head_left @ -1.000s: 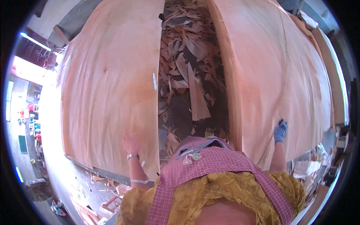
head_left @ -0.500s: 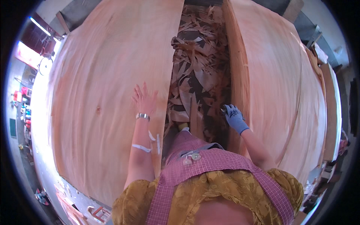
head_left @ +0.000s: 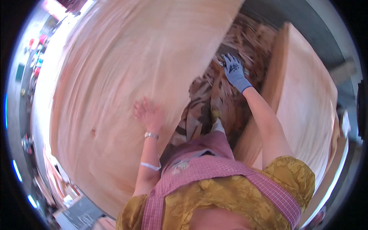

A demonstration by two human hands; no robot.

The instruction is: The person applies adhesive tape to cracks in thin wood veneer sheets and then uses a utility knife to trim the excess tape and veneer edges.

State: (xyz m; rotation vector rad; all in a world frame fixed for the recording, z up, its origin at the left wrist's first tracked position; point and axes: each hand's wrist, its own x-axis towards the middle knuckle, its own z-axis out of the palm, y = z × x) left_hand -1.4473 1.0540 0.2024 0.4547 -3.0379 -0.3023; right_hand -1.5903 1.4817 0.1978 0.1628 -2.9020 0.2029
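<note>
A large pale wood veneer sheet [head_left: 115, 76], lying on top of a broad stack, fills the left side. My bare left hand [head_left: 149, 115], wearing a metal watch, rests on it near its right edge with the fingers spread. Over the gap to the right, my right hand [head_left: 234, 71] in a grey-blue glove reaches far forward, close to the sheet's edge. Its fingers are closed around a small dark, partly shiny thing, too small to make out. Torn veneer scraps [head_left: 224, 97] lie in the gap below it.
A second veneer stack [head_left: 303, 88] stands right of the gap, its layered side facing the scraps. My foot [head_left: 216, 115] is among the scraps. A grey surface [head_left: 306, 30] lies beyond the stacks. Assorted coloured items [head_left: 36, 57] are at the far left.
My right hand has moved forward, from beside the right stack to the sheet's edge farther away. The view has turned, and my left hand stays spread on the veneer.
</note>
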